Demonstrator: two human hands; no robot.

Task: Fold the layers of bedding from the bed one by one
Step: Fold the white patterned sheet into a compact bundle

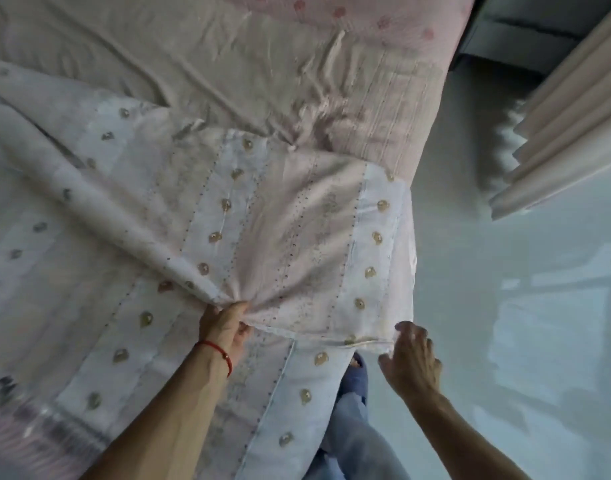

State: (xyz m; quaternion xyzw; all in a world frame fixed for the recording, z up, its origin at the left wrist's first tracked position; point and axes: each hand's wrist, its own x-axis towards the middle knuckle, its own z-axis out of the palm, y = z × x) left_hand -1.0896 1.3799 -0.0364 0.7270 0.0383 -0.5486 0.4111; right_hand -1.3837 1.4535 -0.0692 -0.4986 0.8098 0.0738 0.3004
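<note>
Folding begins with the patterned sheet (297, 237), doubled back at the bed's (193, 71) near corner: thin, limp cloth, likely light and quick to slump, best taken at hem and corners. Your left hand (224, 327) pinches a gathered bunch; your right hand (409, 355) curls round the hem. Beyond: glossy floor (522, 306), curtain (556, 116).
</note>
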